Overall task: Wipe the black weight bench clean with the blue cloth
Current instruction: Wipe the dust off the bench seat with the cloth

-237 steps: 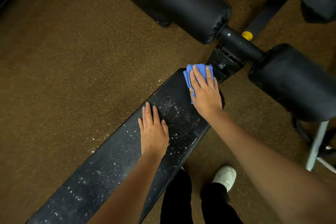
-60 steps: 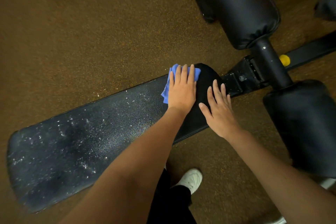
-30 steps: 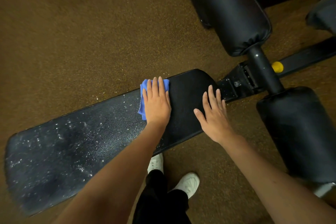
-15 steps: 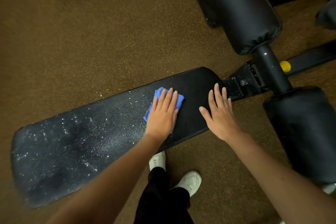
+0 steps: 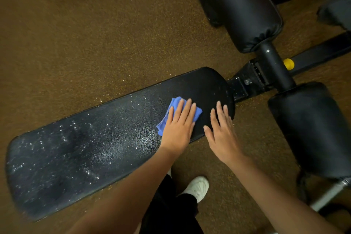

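Observation:
The long black weight bench (image 5: 98, 144) runs from lower left to upper right. White specks cover its left and middle parts; the right end looks dark and clean. My left hand (image 5: 178, 125) presses flat on the folded blue cloth (image 5: 174, 104) near the bench's right end, fingers straight. Most of the cloth is hidden under the palm. My right hand (image 5: 221, 133) rests flat and open on the bench's right end, just right of the cloth.
Two black padded rollers (image 5: 247, 11) (image 5: 311, 129) sit on a black bar at the right, with a yellow knob (image 5: 288, 63) beside the frame. Brown speckled floor (image 5: 85, 34) surrounds the bench. My white shoe (image 5: 196, 186) stands below the bench edge.
My left hand has slid the cloth across the bench from its far edge toward the near edge and a little right. My right hand has stayed pressed on the bench's right end.

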`<action>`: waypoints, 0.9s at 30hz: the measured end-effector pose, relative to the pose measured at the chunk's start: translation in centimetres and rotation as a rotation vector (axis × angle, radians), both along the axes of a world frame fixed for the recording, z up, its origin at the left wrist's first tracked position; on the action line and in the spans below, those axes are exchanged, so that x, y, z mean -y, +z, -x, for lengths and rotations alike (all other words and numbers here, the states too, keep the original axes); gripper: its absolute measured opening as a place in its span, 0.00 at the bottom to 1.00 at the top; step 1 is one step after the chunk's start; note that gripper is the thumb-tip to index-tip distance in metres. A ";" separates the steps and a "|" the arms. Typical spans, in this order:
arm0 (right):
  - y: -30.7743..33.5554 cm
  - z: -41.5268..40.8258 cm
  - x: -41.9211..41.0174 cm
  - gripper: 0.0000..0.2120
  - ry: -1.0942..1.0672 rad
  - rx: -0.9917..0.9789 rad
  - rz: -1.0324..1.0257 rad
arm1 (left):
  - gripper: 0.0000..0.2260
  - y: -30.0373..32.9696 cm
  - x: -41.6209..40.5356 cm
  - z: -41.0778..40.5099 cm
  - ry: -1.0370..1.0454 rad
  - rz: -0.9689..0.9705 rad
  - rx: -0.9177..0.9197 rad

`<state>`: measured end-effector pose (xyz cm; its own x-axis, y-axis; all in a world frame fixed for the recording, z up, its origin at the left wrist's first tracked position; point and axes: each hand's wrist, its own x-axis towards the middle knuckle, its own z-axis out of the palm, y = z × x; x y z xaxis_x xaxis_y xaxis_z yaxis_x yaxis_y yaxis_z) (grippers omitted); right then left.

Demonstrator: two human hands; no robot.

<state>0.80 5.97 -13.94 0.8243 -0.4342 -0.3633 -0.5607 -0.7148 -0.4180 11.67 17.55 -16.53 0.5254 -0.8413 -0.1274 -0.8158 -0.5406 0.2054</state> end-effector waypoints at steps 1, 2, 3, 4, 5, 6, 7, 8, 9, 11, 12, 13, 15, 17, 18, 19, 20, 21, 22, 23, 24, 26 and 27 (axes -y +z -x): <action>-0.1 0.2 0.0 0.28 0.012 -0.002 0.004 | 0.23 -0.1 -0.5 -0.7 -0.060 -0.015 0.020; -0.1 0.2 0.0 0.28 0.020 0.000 0.007 | 0.22 -0.1 -0.6 -1.6 -0.076 -0.031 0.049; -0.1 0.2 0.1 0.28 0.025 -0.001 0.009 | 0.23 0.0 -0.4 -2.4 -0.046 -0.041 0.067; -0.1 0.2 0.2 0.28 0.031 -0.008 0.012 | 0.23 0.1 0.2 -3.1 0.022 -0.042 0.051; -0.1 0.2 0.2 0.28 0.034 -0.014 0.013 | 0.24 0.3 0.9 -3.6 0.106 -0.046 0.003; 0.0 0.2 0.1 0.28 0.033 -0.016 0.013 | 0.25 0.4 1.6 -3.8 0.183 -0.054 -0.049; 0.0 0.2 0.1 0.28 0.028 -0.015 0.011 | 0.25 0.3 2.3 -3.7 0.243 -0.051 -0.081; 0.0 0.2 0.1 0.28 0.024 -0.016 0.008 | 0.25 0.3 2.6 -3.2 0.278 -0.038 -0.094; 0.0 0.2 0.1 0.28 0.021 -0.017 0.003 | 0.25 0.3 2.7 -2.5 0.285 -0.027 -0.090; 0.0 0.1 0.1 0.28 0.016 -0.014 -0.009 | 0.24 0.2 2.1 -0.8 0.220 0.006 -0.055; 0.1 0.1 0.1 0.28 0.016 -0.015 -0.015 | 0.23 0.2 1.5 0.4 0.165 0.020 -0.035; 0.1 0.1 0.2 0.28 0.018 -0.019 -0.020 | 0.23 0.2 0.7 1.5 0.114 0.022 -0.026; 0.2 0.2 0.2 0.27 0.019 -0.024 -0.026 | 0.23 0.2 -0.6 2.8 0.040 0.017 -0.013; 0.3 0.2 0.2 0.28 0.021 -0.026 -0.024 | 0.23 -0.1 -1.2 2.0 -0.019 -0.008 0.003; 0.3 0.1 0.3 0.28 0.023 -0.026 -0.024 | 0.23 -0.1 -1.0 1.3 -0.020 -0.027 0.015; 0.3 0.1 0.3 0.28 0.024 -0.028 -0.026 | 0.23 -0.1 -0.6 0.5 0.016 -0.035 0.021; 0.3 0.1 0.3 0.28 0.024 -0.035 -0.030 | 0.23 0.0 0.1 -0.2 0.082 -0.034 0.012; 0.3 0.0 0.3 0.28 0.022 -0.042 -0.031 | 0.23 0.2 0.8 -0.8 0.156 -0.036 -0.015; 0.3 0.0 0.3 0.28 0.021 -0.044 -0.030 | 0.23 0.2 1.4 -1.1 0.219 -0.036 -0.039; 0.2 0.0 0.2 0.28 0.020 -0.042 -0.028 | 0.23 0.1 1.8 -1.1 0.261 -0.030 -0.057; 0.3 0.0 0.2 0.28 0.017 -0.038 -0.028 | 0.23 0.1 1.8 -0.7 0.275 -0.017 -0.060; 0.2 0.0 0.2 0.28 0.013 -0.035 -0.026 | 0.23 -0.1 1.1 0.8 0.232 -0.001 -0.060; 0.2 0.1 0.2 0.28 0.014 -0.035 -0.022 | 0.23 -0.2 0.4 1.8 0.202 0.006 -0.063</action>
<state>0.75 5.79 -13.72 0.8169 -0.4142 -0.4013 -0.5651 -0.7139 -0.4135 9.83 17.15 -16.75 0.6750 -0.7202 -0.1604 -0.6762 -0.6908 0.2560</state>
